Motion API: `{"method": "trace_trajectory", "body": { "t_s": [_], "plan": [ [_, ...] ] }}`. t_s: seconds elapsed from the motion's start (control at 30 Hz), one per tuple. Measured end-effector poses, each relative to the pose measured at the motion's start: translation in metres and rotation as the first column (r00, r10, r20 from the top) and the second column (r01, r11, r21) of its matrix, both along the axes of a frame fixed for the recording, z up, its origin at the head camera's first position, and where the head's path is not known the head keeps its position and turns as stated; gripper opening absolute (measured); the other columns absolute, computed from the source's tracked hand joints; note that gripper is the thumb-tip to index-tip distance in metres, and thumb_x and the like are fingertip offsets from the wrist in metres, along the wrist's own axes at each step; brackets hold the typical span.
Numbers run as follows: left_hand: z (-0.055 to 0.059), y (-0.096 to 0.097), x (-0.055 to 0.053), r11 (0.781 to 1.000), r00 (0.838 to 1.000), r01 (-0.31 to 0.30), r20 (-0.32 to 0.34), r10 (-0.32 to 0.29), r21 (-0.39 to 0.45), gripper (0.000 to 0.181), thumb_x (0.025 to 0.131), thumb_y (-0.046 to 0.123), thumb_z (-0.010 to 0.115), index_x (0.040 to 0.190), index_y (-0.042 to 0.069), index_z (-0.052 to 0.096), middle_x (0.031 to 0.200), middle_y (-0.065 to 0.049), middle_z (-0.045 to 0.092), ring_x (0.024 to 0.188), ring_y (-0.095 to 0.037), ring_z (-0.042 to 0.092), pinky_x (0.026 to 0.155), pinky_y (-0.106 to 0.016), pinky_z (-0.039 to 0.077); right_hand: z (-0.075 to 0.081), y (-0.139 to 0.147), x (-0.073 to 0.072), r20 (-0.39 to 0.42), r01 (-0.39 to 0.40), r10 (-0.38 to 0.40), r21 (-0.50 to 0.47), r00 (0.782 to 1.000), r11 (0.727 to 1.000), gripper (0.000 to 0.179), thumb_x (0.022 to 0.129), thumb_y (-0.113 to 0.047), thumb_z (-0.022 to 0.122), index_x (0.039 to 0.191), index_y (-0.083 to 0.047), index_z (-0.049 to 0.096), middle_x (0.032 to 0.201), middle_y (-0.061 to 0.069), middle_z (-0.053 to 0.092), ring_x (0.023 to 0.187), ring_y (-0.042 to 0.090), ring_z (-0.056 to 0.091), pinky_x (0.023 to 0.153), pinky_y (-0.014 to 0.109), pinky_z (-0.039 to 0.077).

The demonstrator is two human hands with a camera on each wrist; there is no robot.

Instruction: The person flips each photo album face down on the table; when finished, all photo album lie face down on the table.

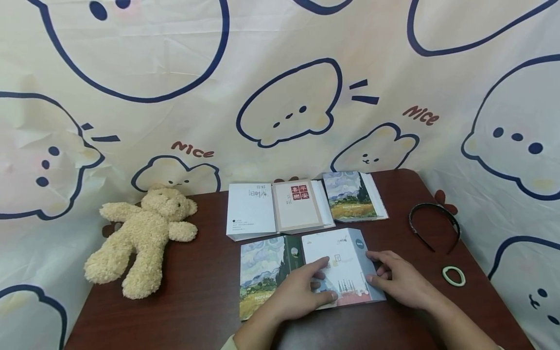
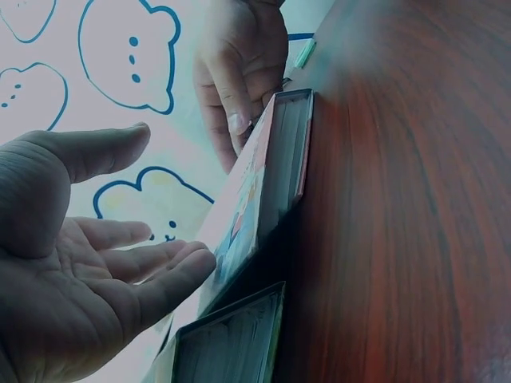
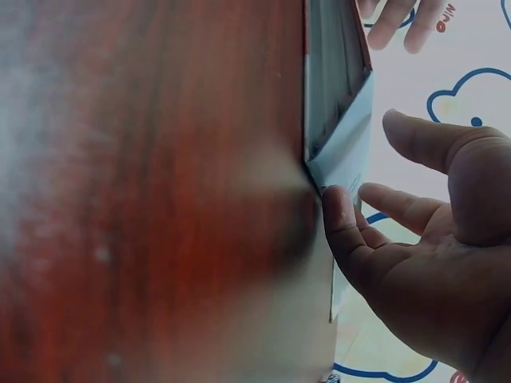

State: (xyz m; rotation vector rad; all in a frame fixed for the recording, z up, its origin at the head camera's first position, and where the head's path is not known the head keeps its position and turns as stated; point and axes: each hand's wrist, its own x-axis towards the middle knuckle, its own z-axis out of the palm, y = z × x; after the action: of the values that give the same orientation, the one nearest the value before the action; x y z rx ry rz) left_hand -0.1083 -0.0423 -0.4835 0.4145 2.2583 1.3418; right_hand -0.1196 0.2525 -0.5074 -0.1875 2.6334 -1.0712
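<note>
A thick white photo album (image 1: 317, 245) with a blue spine (image 1: 366, 265) lies on the table in the head view. Over its left part is my left hand (image 1: 299, 294), fingers loosely spread; the left wrist view shows nothing between thumb and fingers. My right hand (image 1: 404, 282) is at the album's spine side. In the right wrist view its fingertips (image 3: 338, 209) are right at the spine's edge, the thumb apart from the cover. Left of the white album lies a painted-landscape photo album (image 1: 260, 265) with a dark green spine, partly behind my left forearm.
Behind lie a white album (image 1: 249, 209), a beige album (image 1: 297, 216) with red print and another landscape album (image 1: 347, 194). A cream teddy bear (image 1: 150, 228) lies at left. On the right are a black headband (image 1: 412, 221) and a pale green ring (image 1: 453, 283).
</note>
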Motion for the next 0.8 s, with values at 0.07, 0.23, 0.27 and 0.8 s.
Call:
{"method": "trace_trajectory", "body": {
  "t_s": [0.07, 0.23, 0.27, 0.8],
  "plan": [
    [0.0, 0.001, -0.001, 1.0, 1.0, -0.009, 0.008, 0.009, 0.01, 0.074, 0.09, 0.035, 0.081, 0.156, 0.019, 0.049, 0.139, -0.005, 0.063, 0.117, -0.028, 0.067, 0.096, -0.042, 0.057, 0.002, 0.0, -0.002, -0.008, -0.007, 0.007, 0.0, 1.0, 1.0, 0.061, 0.093, -0.031, 0.079, 0.144, -0.005, 0.058, 0.122, 0.006, 0.059, 0.093, 0.016, 0.056, 0.072, 0.025, 0.048],
    [-0.003, 0.002, -0.003, 0.999, 1.0, -0.026, 0.005, 0.026, 0.042, 0.072, 0.093, 0.035, 0.078, 0.156, 0.019, 0.048, 0.147, -0.003, 0.059, 0.121, -0.026, 0.065, 0.099, -0.04, 0.055, 0.008, -0.002, -0.007, -0.039, -0.02, 0.02, -0.002, 0.999, 1.0, 0.061, 0.094, -0.03, 0.078, 0.146, -0.005, 0.057, 0.125, 0.007, 0.059, 0.093, 0.017, 0.056, 0.072, 0.025, 0.048],
    [-0.004, 0.003, -0.003, 0.998, 1.0, -0.029, 0.003, 0.029, 0.056, 0.071, 0.094, 0.035, 0.078, 0.156, 0.019, 0.048, 0.148, -0.003, 0.058, 0.122, -0.026, 0.065, 0.099, -0.04, 0.055, 0.009, -0.002, -0.008, -0.045, -0.023, 0.023, -0.002, 0.999, 1.0, 0.061, 0.094, -0.03, 0.078, 0.146, -0.005, 0.057, 0.124, 0.007, 0.059, 0.093, 0.016, 0.056, 0.072, 0.025, 0.048],
    [-0.009, 0.015, -0.012, 0.971, 0.99, -0.138, 0.047, 0.131, 0.194, 0.06, 0.099, 0.031, 0.072, 0.153, 0.016, 0.052, 0.143, -0.005, 0.061, 0.126, -0.029, 0.062, 0.104, -0.045, 0.052, 0.021, -0.013, -0.028, -0.111, -0.029, 0.023, -0.049, 0.994, 0.998, 0.054, 0.096, -0.017, 0.074, 0.146, -0.006, 0.057, 0.113, 0.007, 0.06, 0.09, 0.019, 0.056, 0.07, 0.025, 0.049]
  ]
}}
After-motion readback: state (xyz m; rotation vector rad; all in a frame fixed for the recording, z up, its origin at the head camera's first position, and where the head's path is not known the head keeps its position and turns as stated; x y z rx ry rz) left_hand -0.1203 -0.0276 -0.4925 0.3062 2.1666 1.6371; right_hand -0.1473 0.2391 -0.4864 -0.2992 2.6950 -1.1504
